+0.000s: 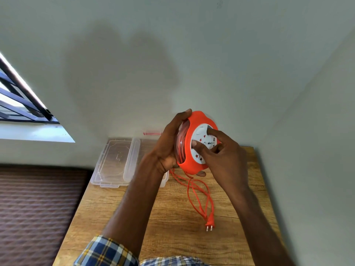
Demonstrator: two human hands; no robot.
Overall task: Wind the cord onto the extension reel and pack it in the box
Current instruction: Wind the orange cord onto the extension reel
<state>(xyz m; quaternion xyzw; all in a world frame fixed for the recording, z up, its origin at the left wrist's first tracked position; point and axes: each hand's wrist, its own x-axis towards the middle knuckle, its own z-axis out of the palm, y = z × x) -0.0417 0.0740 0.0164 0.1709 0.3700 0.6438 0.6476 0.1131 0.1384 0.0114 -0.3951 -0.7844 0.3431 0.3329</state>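
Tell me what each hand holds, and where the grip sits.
The left hand grips the orange reel by its rim. The right hand holds nothing; its fingertips press the white socket face.

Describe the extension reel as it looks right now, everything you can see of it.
The extension reel is a round orange plastic drum with a white socket face, held tilted above the wooden table. The left hand grips its back rim; the right hand presses fingers on the white face. Orange cord hangs from it, partly unwound, ending in a plug.
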